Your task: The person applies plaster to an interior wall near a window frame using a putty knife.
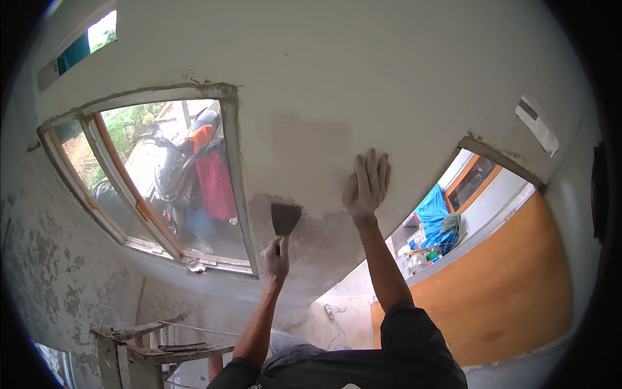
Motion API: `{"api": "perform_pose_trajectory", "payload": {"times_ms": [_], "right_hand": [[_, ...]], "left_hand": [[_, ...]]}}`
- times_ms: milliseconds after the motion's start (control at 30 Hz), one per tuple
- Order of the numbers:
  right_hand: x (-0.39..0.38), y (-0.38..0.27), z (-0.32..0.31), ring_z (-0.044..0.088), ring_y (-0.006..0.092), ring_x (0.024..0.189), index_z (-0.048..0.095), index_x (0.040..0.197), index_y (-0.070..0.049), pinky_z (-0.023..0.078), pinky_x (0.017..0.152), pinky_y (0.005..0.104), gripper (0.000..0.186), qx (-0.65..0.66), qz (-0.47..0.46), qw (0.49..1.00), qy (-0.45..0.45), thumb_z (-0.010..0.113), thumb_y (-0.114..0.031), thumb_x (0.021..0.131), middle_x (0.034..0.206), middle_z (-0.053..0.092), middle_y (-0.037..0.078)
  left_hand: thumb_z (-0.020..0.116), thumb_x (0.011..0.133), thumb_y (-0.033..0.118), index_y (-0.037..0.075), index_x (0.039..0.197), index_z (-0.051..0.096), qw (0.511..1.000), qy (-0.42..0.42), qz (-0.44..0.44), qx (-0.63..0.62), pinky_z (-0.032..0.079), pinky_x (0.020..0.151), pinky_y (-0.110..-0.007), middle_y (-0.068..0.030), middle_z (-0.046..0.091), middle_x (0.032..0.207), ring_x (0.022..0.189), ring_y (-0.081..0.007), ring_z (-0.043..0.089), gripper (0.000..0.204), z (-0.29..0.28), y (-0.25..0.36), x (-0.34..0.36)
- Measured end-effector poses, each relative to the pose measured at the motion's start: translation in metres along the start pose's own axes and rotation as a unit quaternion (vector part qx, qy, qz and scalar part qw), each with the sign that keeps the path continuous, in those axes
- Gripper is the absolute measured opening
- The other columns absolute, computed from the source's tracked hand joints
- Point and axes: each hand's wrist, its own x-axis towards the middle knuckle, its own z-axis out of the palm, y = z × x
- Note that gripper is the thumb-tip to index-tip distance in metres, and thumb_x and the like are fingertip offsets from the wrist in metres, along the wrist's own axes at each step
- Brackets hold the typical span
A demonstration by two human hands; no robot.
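A putty knife (286, 220) with a wide dark blade points upward in my left hand (275, 262), whose fingers are wrapped round its handle. The blade is over a darker, damp-looking patch (317, 240) of the white wall (363, 71), just right of a window frame (234, 149). Higher and to the right, my right hand (367, 185), dusty with pale powder, is laid flat on the wall with its fingers stretched upward and holds nothing. A faint squarish darker area (311, 139) shows on the plaster to its upper left.
A window (155, 175) shows bundled things outside. A doorway on the right shows a blue plastic sheet (433, 214) and small items beside an orange board (492, 285). Weathered wooden scaffolding (129, 334) stands at lower left. A cable (335, 330) hangs below.
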Motion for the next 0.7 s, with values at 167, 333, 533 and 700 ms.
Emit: {"api": "perform_pose_trajectory", "payload": {"times_ms": [167,333,533,700], "right_hand": [[0.004,-0.005,0.005,0.04,0.0425,0.134,0.062,0.124,-0.004,0.025,0.112,0.0508,0.037,0.006,-0.001,1.0,-0.008,0.047,-0.019,0.094,0.136,0.054,0.018],[-0.001,-0.003,0.001,0.045,0.0395,0.131,0.064,0.122,-0.01,0.028,0.112,0.0477,0.036,-0.008,0.006,1.0,0.009,0.051,-0.018,0.09,0.134,0.057,0.014],[0.003,-0.005,0.002,0.041,0.0429,0.133,0.063,0.122,-0.004,0.026,0.112,0.0509,0.037,0.013,-0.006,1.0,-0.001,0.049,-0.016,0.091,0.135,0.055,0.019],[0.001,-0.005,0.001,0.041,0.0429,0.133,0.063,0.122,-0.003,0.026,0.112,0.0511,0.037,0.003,-0.006,1.0,0.001,0.048,-0.014,0.091,0.135,0.054,0.019]], "left_hand": [[0.062,0.093,0.025,-0.004,0.082,0.062,1.0,-0.019,0.01,0.001,0.037,0.047,-0.04,-0.0193,0.05,0.055,0.044,-0.0269,0.048,0.031,-0.003,-0.005,0.013],[0.062,0.093,0.026,-0.004,0.087,0.065,1.0,-0.017,0.001,0.023,0.038,0.048,-0.04,-0.0209,0.052,0.057,0.045,-0.0289,0.051,0.03,-0.007,0.009,-0.003],[0.062,0.094,0.026,-0.004,0.082,0.063,1.0,-0.021,0.005,0.015,0.037,0.047,-0.039,-0.0201,0.05,0.055,0.044,-0.0242,0.046,0.032,-0.009,0.009,0.006],[0.062,0.094,0.027,-0.003,0.081,0.062,0.999,-0.023,-0.044,0.0,0.032,0.045,-0.036,-0.0126,0.042,0.052,0.047,-0.0123,0.037,0.033,-0.018,0.013,-0.013]]}}
